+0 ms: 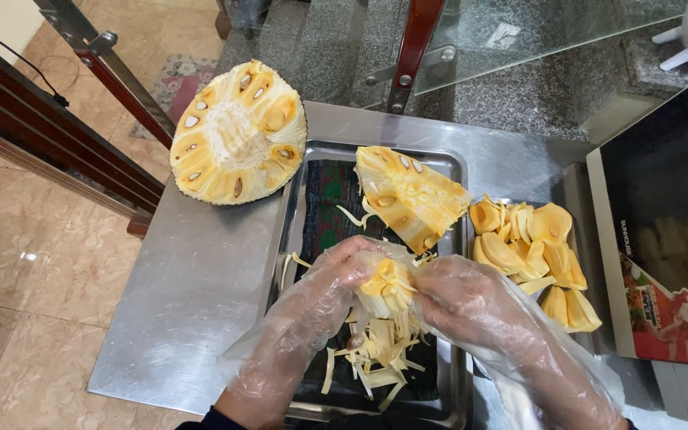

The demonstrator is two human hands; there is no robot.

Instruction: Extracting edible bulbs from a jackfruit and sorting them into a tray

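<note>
Both my hands wear loose clear plastic gloves. My left hand (330,288) and my right hand (459,296) together grip a small yellow jackfruit piece (388,285) over a metal tray (455,366) lined with dark cloth. Pale fibre strips (376,354) lie heaped on the cloth just below the piece. A wedge of cut jackfruit (409,195) lies at the tray's far end.
A large jackfruit half (236,135) sits cut side up at the steel table's (193,295) far left. A pile of yellow jackfruit pods (531,255) lies to the right. A white appliance with a dark door (662,215) stands at the right edge. Tiled floor lies left.
</note>
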